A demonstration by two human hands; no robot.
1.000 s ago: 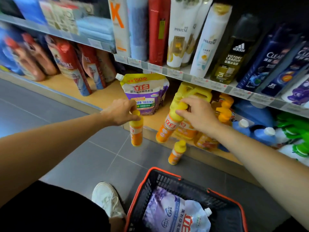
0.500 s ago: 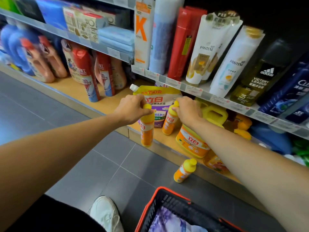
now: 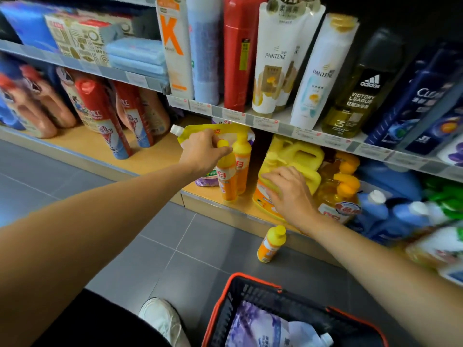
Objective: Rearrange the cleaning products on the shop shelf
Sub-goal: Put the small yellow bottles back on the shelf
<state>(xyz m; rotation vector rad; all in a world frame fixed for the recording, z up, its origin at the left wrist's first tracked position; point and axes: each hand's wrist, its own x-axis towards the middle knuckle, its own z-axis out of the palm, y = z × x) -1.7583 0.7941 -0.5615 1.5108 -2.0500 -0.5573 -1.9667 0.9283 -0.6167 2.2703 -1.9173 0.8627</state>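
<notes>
**Bottom shelf, centre of frame: one bottle in hand, one on the floor**

My left hand (image 3: 204, 152) was clenched round the yellow cap of an orange bottle (image 3: 226, 181), fingers and thumb closed on its neck. The bottle stood upright at the front edge of the wooden shelf (image 3: 155, 156), just left of centre. I could not tell whether its base bore fully on the board. A second bottle (image 3: 242, 166) of the same kind stood upright touching its right side, slightly further back. A yellow-topped pouch (image 3: 193, 130) leaned behind both.

My right hand (image 3: 288, 194) was released, fingers spread and relaxed over the front shoulder of a yellow jug (image 3: 295, 156) right of centre. I could not tell whether they pressed on it.

A third bottle (image 3: 270, 244) stood tilted on the grey floor (image 3: 175, 246) below the shelf edge, under my right wrist and apart from it.

At the bottom of the frame, a red-rimmed basket (image 3: 225, 296) held a purple refill bag (image 3: 260, 329).
</notes>
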